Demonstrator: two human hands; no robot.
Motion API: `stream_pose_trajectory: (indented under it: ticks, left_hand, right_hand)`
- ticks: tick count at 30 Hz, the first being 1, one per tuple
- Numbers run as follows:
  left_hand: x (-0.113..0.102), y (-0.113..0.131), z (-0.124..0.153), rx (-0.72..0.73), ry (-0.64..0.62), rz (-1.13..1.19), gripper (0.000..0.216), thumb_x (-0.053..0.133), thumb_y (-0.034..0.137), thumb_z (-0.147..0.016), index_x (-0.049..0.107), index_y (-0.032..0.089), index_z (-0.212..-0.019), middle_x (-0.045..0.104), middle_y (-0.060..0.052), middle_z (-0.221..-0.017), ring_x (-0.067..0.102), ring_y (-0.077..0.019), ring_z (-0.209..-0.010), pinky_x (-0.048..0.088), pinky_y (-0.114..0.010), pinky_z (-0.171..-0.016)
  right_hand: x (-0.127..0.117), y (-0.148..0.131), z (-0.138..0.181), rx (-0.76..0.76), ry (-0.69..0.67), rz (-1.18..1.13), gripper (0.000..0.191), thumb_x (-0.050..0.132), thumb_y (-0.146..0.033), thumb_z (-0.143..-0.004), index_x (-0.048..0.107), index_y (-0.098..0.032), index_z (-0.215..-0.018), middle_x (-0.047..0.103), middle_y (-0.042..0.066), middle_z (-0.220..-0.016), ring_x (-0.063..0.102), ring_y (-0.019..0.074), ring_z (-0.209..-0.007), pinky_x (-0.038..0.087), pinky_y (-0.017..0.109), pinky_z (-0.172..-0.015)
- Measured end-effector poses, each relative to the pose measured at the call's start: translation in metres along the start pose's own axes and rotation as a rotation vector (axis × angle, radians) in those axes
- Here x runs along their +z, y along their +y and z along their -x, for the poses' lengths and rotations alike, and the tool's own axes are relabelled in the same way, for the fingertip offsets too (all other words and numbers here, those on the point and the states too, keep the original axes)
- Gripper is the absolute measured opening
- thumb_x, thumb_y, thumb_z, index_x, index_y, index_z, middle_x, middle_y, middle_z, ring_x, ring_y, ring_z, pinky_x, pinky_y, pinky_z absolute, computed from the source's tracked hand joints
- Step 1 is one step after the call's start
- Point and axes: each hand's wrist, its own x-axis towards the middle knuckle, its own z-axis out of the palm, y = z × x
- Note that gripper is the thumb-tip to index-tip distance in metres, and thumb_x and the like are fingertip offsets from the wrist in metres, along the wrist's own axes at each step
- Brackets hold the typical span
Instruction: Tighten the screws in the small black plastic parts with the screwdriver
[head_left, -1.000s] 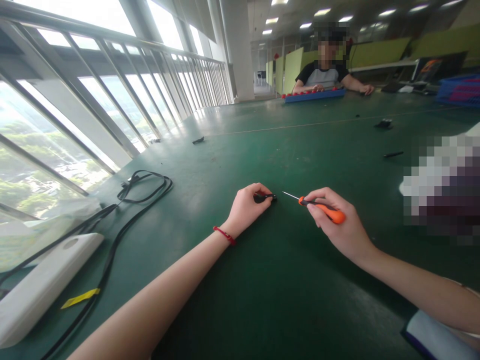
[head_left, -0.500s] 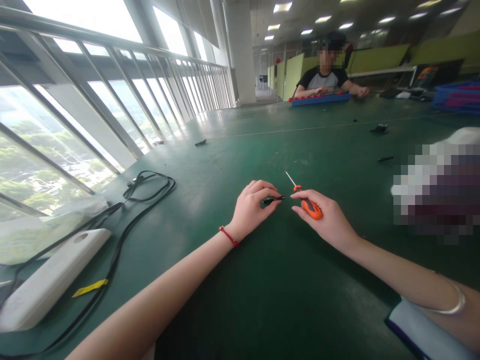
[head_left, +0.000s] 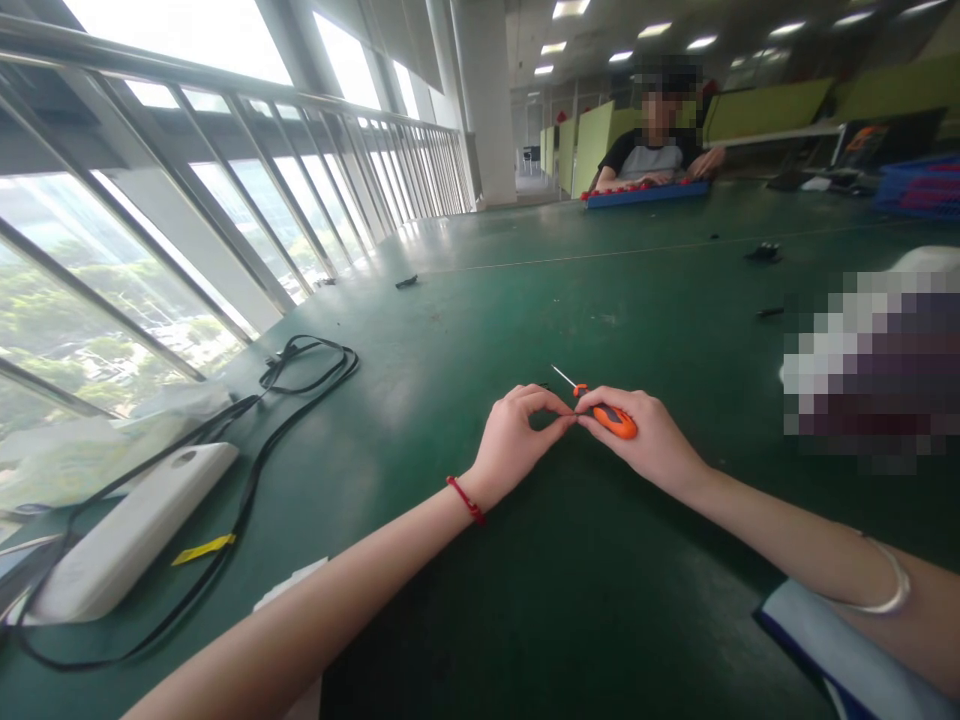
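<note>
Over the green table, my left hand [head_left: 517,440], with a red cord bracelet at the wrist, pinches a small black part between thumb and fingers. Most of that part is covered by the fingers. My right hand [head_left: 652,432] is closed around a screwdriver [head_left: 616,422] with an orange and dark grey handle; its thin metal shaft points up and left, away from me. The thumb and index fingertips of my right hand meet those of my left hand at the small part. Whether both hands grip it I cannot tell.
A white power strip [head_left: 142,530] and a looped black cable [head_left: 281,425] lie on the left, near a railing [head_left: 300,110]. Small black pieces [head_left: 763,252] lie at the right. Across the table [head_left: 465,330] a person [head_left: 652,160] sits behind a blue tray [head_left: 649,196].
My hands have come together, so their fingertips now touch. The right hand moved slightly left with the screwdriver, and the black part is now mostly hidden.
</note>
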Motion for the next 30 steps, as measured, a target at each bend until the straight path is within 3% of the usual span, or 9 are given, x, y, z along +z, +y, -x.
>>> stream_pose_trajectory:
  ticks: [7,11,16,20,24,30]
  left_hand:
    - [-0.002,0.004,0.001,-0.313,-0.107,0.33,0.017,0.069,0.03,-0.078,0.071,0.014,-0.078,0.071,-0.004,-0.077,0.062,-0.0143,-0.069,0.049,-0.025,-0.066]
    - [-0.004,0.002,0.001,-0.363,-0.134,0.48,0.02,0.07,0.033,-0.078,0.07,0.013,-0.08,0.072,-0.004,-0.08,0.064,-0.0138,-0.072,0.05,-0.024,-0.068]
    - [-0.007,0.001,0.003,-0.193,-0.162,0.283,0.016,0.068,0.031,-0.08,0.069,0.015,-0.084,0.072,-0.004,-0.085,0.064,-0.0158,-0.077,0.051,-0.027,-0.072]
    - [-0.01,0.001,0.005,0.038,-0.075,-0.077,0.011,0.068,0.027,-0.08,0.069,0.021,-0.089,0.07,-0.004,-0.092,0.063,-0.0192,-0.087,0.049,-0.032,-0.079]
    - [-0.012,0.001,0.006,0.205,0.015,-0.295,0.012,0.061,0.029,-0.086,0.069,0.023,-0.091,0.071,-0.003,-0.095,0.061,-0.0183,-0.089,0.046,-0.032,-0.08]
    - [-0.011,0.006,0.006,0.33,0.026,-0.475,0.017,0.055,0.029,-0.09,0.07,0.022,-0.089,0.072,-0.002,-0.096,0.061,-0.0182,-0.088,0.043,-0.033,-0.078]
  right_hand:
    - [0.0,0.0,0.001,0.053,0.002,0.028,0.012,0.06,-0.032,-0.085,0.066,-0.024,-0.091,0.071,0.001,-0.088,0.062,0.0191,-0.075,0.043,0.031,-0.07]
    - [-0.002,-0.006,0.002,0.017,0.018,0.008,0.01,0.059,-0.031,-0.085,0.064,-0.022,-0.081,0.069,0.0,-0.077,0.059,0.016,-0.066,0.043,0.03,-0.068]
    - [-0.003,-0.007,0.001,0.036,-0.022,-0.089,0.016,0.056,-0.034,-0.087,0.061,-0.021,-0.081,0.065,0.0,-0.075,0.057,0.0145,-0.065,0.044,0.028,-0.064]
    - [-0.004,-0.004,0.0,0.059,-0.009,-0.164,0.015,0.056,-0.033,-0.087,0.061,-0.021,-0.08,0.064,0.0,-0.077,0.058,0.0146,-0.069,0.044,0.027,-0.066]
    - [-0.003,-0.004,0.0,0.067,0.006,-0.193,0.014,0.057,-0.031,-0.086,0.061,-0.02,-0.078,0.063,0.0,-0.076,0.056,0.0137,-0.068,0.044,0.026,-0.066]
    - [-0.003,-0.004,0.001,0.054,-0.012,-0.191,0.014,0.057,-0.032,-0.086,0.062,-0.02,-0.079,0.062,-0.001,-0.075,0.054,0.0132,-0.065,0.044,0.025,-0.065]
